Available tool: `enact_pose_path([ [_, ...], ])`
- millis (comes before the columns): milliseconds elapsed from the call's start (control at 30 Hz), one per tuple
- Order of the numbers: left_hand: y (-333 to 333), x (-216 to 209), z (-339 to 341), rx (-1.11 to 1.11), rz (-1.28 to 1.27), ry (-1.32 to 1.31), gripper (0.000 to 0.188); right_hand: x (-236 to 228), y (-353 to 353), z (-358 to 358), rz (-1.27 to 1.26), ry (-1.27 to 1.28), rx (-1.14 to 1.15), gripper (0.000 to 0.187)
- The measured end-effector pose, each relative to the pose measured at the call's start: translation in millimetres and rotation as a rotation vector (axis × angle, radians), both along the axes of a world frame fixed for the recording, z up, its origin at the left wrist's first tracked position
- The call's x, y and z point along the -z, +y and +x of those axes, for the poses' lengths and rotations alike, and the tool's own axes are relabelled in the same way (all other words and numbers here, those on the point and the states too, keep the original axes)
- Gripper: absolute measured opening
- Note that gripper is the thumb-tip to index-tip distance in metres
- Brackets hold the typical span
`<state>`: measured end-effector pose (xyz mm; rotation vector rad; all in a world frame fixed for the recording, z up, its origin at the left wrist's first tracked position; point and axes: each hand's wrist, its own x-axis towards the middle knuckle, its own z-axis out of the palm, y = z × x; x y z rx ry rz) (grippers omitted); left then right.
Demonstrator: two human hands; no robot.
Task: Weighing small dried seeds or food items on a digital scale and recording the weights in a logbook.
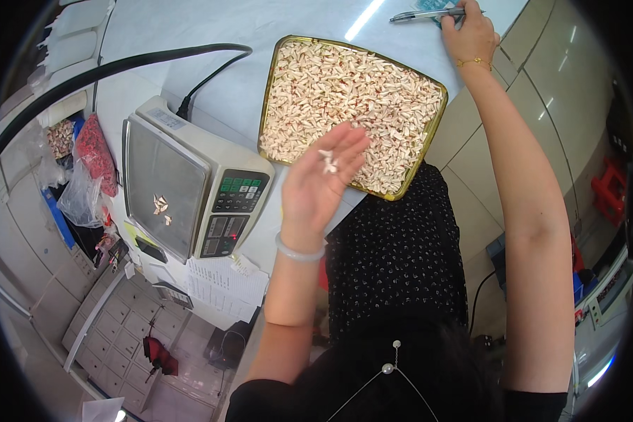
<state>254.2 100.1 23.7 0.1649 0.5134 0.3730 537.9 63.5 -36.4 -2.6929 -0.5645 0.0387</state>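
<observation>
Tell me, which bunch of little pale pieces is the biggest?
The bunch filling the gold-edged tray. The others are tiny: only a few pieces lie on the scale, and a few more sit in the left hand.

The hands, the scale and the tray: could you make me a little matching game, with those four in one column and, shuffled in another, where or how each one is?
Things
1. left hand
2. right hand
3. scale
4. tray

Where or how
A. spread with many small pale pieces
B. fingers at one end of a pen
C. left of the tray, with a small cluster of bits on its platform
D. open, with a few bits on the palm side

Pairs: 1-D, 2-B, 3-C, 4-A
</observation>
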Motion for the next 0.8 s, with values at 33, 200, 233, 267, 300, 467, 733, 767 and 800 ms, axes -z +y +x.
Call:
enact_pose_path([
  [33,3,5,-7,-0.050,-0.001,0.065,0.037,0,-1,1,-0.002,0.000,0.005,0.022],
  [200,15,30,-20,0.030,0.369,0.499,0.030,2,-1,2,-0.014,0.006,0.005,0.023],
  [233,18,32,-17,0.160,0.490,0.622,0.029,2,-1,2,-0.014,0.006,0.007,0.023],
  [267,18,34,-9,0.161,0.491,0.622,0.029,2,-1,2,-0.009,-0.004,0.003,0.023],
  [300,14,35,4,0.209,0.805,0.751,0.025,3,-1,2,-0.006,-0.015,-0.002,0.023],
  [467,12,27,32,0.363,1.607,1.102,0.009,3,-1,2,-0.003,-0.020,0.003,0.023],
  [733,21,39,33,0.344,1.939,1.058,0.012,2,0,2,-0.025,-0.012,-0.012,0.023],
  [767,21,40,33,0.346,1.937,1.056,0.012,2,1,1,-0.027,-0.009,-0.005,0.023],
  [800,21,40,33,0.350,1.955,1.043,0.011,1,1,1,-0.025,-0.006,0.004,0.023],
])
